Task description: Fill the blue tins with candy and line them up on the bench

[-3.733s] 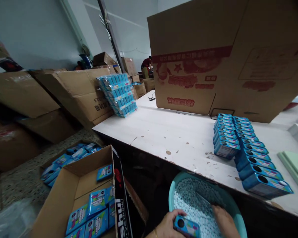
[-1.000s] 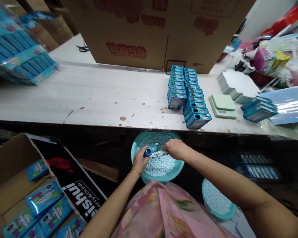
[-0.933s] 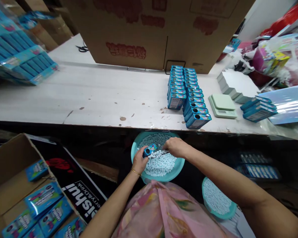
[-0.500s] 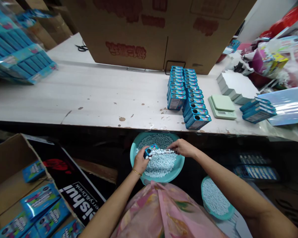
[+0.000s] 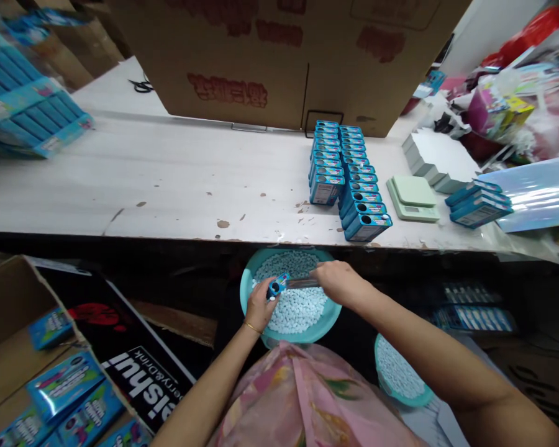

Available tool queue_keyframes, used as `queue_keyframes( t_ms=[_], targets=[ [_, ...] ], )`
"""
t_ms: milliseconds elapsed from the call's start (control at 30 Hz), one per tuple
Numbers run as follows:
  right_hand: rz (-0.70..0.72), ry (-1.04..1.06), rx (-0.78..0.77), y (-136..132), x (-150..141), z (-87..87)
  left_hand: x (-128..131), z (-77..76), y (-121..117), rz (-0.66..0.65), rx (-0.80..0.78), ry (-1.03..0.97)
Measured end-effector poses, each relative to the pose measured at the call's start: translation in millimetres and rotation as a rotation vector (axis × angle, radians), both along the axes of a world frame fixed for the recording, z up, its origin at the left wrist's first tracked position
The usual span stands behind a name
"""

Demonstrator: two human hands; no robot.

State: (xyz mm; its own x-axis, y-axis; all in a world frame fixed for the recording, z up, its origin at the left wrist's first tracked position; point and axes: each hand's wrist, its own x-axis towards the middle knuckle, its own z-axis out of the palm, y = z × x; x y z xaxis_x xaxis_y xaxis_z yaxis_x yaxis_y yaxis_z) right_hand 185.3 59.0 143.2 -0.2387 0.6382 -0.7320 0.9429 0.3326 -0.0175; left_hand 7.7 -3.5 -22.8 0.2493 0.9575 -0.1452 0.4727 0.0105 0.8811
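Note:
My left hand [image 5: 261,307] is closed round a small blue box [image 5: 279,283], tilted above a turquoise basin [image 5: 246,292]. A dark round hole shows in the box's end, and a white pellet or two sits by my fingers. With my right hand [image 5: 339,283] I grip a scoop [image 5: 302,283] whose flat, shiny blade reaches left to the box. Its handle is hidden in my fingers. Pale blue-white pellets [image 5: 302,310] fill the basin under both hands.
Two rows of blue boxes [image 5: 327,186] stand on the white table [image 5: 190,186], beside a pale green scale [image 5: 412,197]. A large cardboard carton [image 5: 279,68] is behind. An open carton [image 5: 9,366] of blue packs lies at lower left; a smaller basin [image 5: 400,366] of pellets at lower right.
The pellets heaped between scoop and box are gone from there, and the scoop's blade now shows bare. My right hand has turned over somewhat. The whole view has shifted slightly.

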Motion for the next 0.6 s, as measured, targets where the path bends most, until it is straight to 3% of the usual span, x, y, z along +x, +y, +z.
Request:
queue_keyframes(
  t_ms=[67,133,233,300,433,600],
  targets=[
    [-0.075,0.001,0.01,-6,20,-25.1,-6,1.1,1,0.081,-0.046,-0.011],
    [-0.154,-0.024,-0.029,-18,29,-62.0,-11,4.6,3,0.132,-0.083,-0.019],
    [-0.168,0.002,-0.053,-45,16,-116.6,-14,11.7,5,0.175,-0.113,-0.024],
    [-0.141,0.049,-0.089,-63,0,-139.7,-14,14.6,6,0.211,-0.128,-0.03],
    [-0.098,0.162,-0.211,-80,-9,-154.8,-14,12.9,6,0.271,-0.169,-0.047],
    [-0.115,0.273,-0.306,-73,22,-152.2,-14,11.2,7,0.313,-0.197,-0.071]
  ],
)
